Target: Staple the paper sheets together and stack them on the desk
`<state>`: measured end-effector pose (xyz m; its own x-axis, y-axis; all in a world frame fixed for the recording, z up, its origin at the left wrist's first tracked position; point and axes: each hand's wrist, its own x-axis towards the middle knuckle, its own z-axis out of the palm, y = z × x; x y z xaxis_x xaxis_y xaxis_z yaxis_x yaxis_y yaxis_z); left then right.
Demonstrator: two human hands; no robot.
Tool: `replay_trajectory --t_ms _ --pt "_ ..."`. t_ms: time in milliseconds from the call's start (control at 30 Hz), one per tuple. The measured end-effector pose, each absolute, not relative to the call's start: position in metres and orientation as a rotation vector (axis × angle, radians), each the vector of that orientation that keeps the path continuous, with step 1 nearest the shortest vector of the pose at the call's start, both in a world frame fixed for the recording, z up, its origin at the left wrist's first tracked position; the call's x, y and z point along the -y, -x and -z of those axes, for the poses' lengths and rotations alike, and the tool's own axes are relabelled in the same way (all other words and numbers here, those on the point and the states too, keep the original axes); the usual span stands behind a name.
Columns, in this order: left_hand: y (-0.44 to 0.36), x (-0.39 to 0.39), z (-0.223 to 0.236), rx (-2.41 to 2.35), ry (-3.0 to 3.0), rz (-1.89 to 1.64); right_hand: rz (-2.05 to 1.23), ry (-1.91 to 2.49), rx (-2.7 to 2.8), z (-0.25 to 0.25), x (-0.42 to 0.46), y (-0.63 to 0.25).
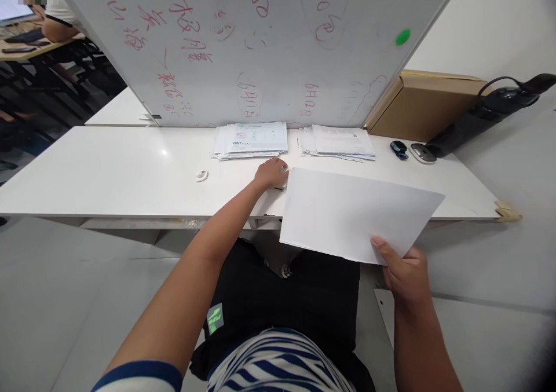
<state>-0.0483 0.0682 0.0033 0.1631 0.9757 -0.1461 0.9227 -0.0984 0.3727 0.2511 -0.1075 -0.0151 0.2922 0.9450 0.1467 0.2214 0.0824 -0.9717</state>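
Note:
My right hand (407, 271) is closed on a few stacked sheets of white paper (354, 213), thumb on top at the near right corner. The sheets tilt over the front edge of the white desk (130, 166). My left hand (272, 173) rests low over the desk beside the paper's far left corner. Its fingers are curled round a small object mostly hidden beneath them; only a pale and dark edge shows. Just beyond the hands lie a stack of printed papers (260, 136) and, to its right, another paper stack (343, 140).
A small white rounded object (201, 175) lies left of my left hand. Behind the desk stands a whiteboard (278, 62) with red writing. At right are a cardboard box (430, 105), a black bottle (482, 117), a mouse (423, 153) and a small dark object (398, 149).

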Motion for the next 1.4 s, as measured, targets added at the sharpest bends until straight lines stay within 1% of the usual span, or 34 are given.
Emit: replay_trajectory --t_ms 967,1100,1300,1400 --pt "0.048 -0.066 -0.005 -1.806 -2.078 -0.206 -0.827 1.412 1.131 0.023 0.107 -0.249" --pt "0.049 -0.070 0.000 -1.806 -2.085 -0.204 -0.840 1.410 1.145 0.026 0.104 -0.251" --pt "0.050 -0.077 0.013 -1.818 -2.096 -0.246 -0.948 1.448 1.093 0.045 0.095 -0.251" --pt "0.051 -0.080 0.018 -1.820 -2.103 -0.258 -0.912 1.469 1.028 0.044 0.080 -0.249"
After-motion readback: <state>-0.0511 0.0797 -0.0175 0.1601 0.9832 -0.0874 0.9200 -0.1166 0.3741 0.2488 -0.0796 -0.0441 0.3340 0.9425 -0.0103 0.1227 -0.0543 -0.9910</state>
